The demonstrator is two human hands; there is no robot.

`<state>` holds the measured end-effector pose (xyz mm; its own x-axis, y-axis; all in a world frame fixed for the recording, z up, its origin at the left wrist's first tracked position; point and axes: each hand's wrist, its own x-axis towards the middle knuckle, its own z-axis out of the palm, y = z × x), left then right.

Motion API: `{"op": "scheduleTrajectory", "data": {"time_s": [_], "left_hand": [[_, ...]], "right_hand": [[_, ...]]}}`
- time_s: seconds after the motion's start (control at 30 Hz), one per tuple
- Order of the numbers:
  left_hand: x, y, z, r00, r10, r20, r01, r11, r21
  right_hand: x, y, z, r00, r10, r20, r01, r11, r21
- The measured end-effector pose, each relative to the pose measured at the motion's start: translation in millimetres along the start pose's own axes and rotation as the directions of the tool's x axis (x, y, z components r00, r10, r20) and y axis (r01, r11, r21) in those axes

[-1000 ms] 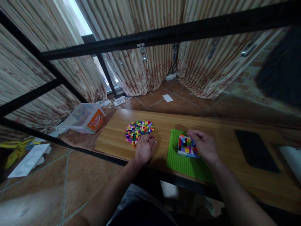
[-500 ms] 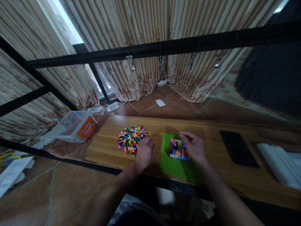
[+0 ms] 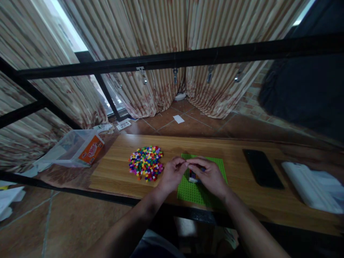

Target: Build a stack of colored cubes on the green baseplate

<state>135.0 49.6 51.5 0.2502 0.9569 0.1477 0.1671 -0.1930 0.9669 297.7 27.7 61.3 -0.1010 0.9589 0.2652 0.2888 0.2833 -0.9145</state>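
Note:
My left hand and my right hand meet at the fingertips above the left part of a green studded baseplate. Both are pinched closed; whatever sits between the fingertips is too small to make out. Under my right hand, a block of coloured bricks on the baseplate shows only its left end, the rest being covered. To the left of my left hand, a heap of small multicoloured bricks lies on the wooden table.
A black phone-like slab and a white packet lie on the table at the right. Beyond its left end stands a clear plastic box with an orange label. A black metal rail crosses in front of the curtains.
My left hand has left the edge of the brick heap and moved right to meet my right hand. My right hand has shifted left over the block of bricks. The view has turned slightly.

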Motion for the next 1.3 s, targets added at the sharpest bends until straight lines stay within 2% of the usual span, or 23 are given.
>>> {"op": "scheduleTrajectory", "data": {"time_s": [0.13,0.27,0.4,0.53,0.7,0.83,1.0,1.3], "left_hand": [[-3.0,0.0,5.3,0.998,-0.059,0.011,0.059,0.994,-0.088],[-7.1,-0.2,8.9,0.997,-0.071,-0.005,0.070,0.993,-0.099],[-10.8,-14.0,12.4,0.991,-0.133,-0.017,0.130,0.986,-0.107],[-13.3,-31.7,17.4,0.988,-0.157,0.001,0.157,0.988,-0.004],[-14.4,-35.0,23.5,0.989,-0.127,0.079,0.118,0.987,0.106],[-14.7,-30.1,23.6,0.984,-0.124,0.128,0.099,0.978,0.183],[-14.4,-30.0,22.4,0.984,-0.090,0.153,0.056,0.976,0.213],[-14.5,-31.9,22.7,0.985,-0.072,0.160,0.035,0.974,0.226]], "right_hand": [[-1.0,0.3,-1.2,1.000,0.003,-0.014,-0.003,1.000,-0.018],[-1.6,4.8,-9.4,0.999,0.040,-0.023,-0.042,0.991,-0.129],[-1.1,12.6,-22.3,0.994,0.051,-0.098,-0.078,0.952,-0.296],[-0.7,17.6,-25.8,0.991,0.073,-0.113,-0.111,0.918,-0.381],[-0.3,17.8,-14.7,0.993,0.082,-0.087,-0.110,0.911,-0.398],[1.0,22.2,-7.9,0.991,0.054,-0.121,-0.097,0.917,-0.387],[3.0,31.4,-3.6,0.987,0.013,-0.161,-0.072,0.928,-0.365],[5.9,37.4,-0.1,0.977,0.046,-0.210,-0.119,0.930,-0.348]]}}
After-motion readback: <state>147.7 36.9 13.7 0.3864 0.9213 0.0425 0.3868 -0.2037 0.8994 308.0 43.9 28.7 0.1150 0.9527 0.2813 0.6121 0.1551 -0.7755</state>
